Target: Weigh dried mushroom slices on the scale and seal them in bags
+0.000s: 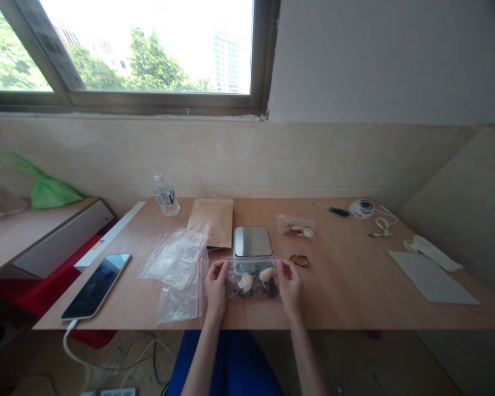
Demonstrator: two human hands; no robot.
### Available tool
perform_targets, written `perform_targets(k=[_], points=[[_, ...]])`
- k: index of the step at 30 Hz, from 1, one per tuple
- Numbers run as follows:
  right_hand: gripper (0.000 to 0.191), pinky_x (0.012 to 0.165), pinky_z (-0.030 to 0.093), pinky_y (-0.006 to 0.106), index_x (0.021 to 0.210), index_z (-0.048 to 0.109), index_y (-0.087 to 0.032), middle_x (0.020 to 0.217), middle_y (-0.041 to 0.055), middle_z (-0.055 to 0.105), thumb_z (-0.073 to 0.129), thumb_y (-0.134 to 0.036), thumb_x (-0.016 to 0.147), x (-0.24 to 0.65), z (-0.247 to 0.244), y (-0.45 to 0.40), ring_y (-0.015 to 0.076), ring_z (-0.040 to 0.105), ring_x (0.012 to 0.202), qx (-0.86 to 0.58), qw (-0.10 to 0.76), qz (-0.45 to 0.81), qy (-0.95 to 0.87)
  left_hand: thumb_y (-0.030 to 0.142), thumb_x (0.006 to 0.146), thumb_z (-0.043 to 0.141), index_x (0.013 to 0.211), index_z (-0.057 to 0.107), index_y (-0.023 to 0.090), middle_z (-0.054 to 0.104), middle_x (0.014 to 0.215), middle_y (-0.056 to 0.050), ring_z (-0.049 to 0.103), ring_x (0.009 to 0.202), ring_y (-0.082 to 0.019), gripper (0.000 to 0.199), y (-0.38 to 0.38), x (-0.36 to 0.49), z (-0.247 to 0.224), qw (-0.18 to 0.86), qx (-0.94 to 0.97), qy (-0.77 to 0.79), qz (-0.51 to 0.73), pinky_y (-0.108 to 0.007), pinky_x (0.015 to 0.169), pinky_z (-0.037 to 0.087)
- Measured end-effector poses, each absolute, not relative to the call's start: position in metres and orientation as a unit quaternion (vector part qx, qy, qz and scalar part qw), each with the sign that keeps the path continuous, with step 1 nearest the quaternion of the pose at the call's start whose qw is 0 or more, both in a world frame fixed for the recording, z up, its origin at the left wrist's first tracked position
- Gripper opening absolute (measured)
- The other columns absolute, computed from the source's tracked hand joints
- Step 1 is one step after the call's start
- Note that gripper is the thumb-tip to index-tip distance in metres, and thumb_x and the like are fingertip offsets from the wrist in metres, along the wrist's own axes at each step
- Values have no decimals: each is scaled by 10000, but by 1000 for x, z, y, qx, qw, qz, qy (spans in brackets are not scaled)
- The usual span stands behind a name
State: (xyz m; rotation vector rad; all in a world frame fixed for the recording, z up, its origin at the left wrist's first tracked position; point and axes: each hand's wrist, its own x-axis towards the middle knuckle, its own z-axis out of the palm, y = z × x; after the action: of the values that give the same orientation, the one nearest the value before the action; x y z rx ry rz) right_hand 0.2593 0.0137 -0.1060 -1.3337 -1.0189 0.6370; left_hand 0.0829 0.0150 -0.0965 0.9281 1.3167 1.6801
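Observation:
A clear zip bag (253,283) with pale and dark pieces inside is stretched between my two hands in front of the scale. My left hand (217,283) pinches its upper left corner, and my right hand (289,280) pinches the upper right corner. The bag's red-lined top edge runs level between them. Just behind the bag is the small silver scale (252,241), its front partly seen through the plastic. A brown dried slice (299,260) lies right of the scale, near my right hand. Behind it rests another filled zip bag (299,228).
Flat clear bags (175,258) lie left of my left hand, near a brown paper pouch (212,220). A water bottle (166,195) and phone (97,286) are further left. Screwdriver (339,211), white camera (361,208), white cloth (433,252) and grey sheet (433,278) lie right.

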Motion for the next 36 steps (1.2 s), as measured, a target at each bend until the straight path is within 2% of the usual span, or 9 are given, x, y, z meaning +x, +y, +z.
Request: perform_targets(k=[9, 17, 27, 36], points=[[310, 619, 466, 271, 855, 605, -146, 771, 66, 647, 533, -444, 806, 260, -102, 11, 176, 585, 673, -578, 618, 264, -463, 374, 739, 612, 758, 602, 164, 569, 695, 20, 504, 655, -115, 212, 11, 84, -95, 361, 373, 526, 674, -217, 638, 383], [382, 524, 441, 246, 867, 576, -149, 771, 77, 657, 531, -518, 777, 263, -110, 14, 182, 593, 651, -575, 643, 319, -392, 383, 740, 616, 802, 620, 161, 596, 707, 8, 528, 654, -119, 231, 11, 86, -92, 399, 405, 503, 651, -217, 644, 394], [398, 517, 449, 252, 870, 604, -156, 806, 92, 676, 580, -527, 730, 262, -107, 14, 214, 614, 701, -574, 645, 344, -370, 384, 733, 626, 833, 609, 163, 605, 761, 1, 544, 680, -119, 244, 14, 85, -99, 394, 384, 504, 665, -221, 658, 414], [387, 481, 432, 237, 872, 620, -144, 765, 76, 663, 600, -502, 727, 262, -108, 14, 176, 583, 623, -565, 646, 350, -376, 365, 742, 622, 838, 630, 157, 636, 810, -21, 568, 786, -151, 229, 15, 84, -102, 400, 395, 517, 645, -235, 729, 417]])
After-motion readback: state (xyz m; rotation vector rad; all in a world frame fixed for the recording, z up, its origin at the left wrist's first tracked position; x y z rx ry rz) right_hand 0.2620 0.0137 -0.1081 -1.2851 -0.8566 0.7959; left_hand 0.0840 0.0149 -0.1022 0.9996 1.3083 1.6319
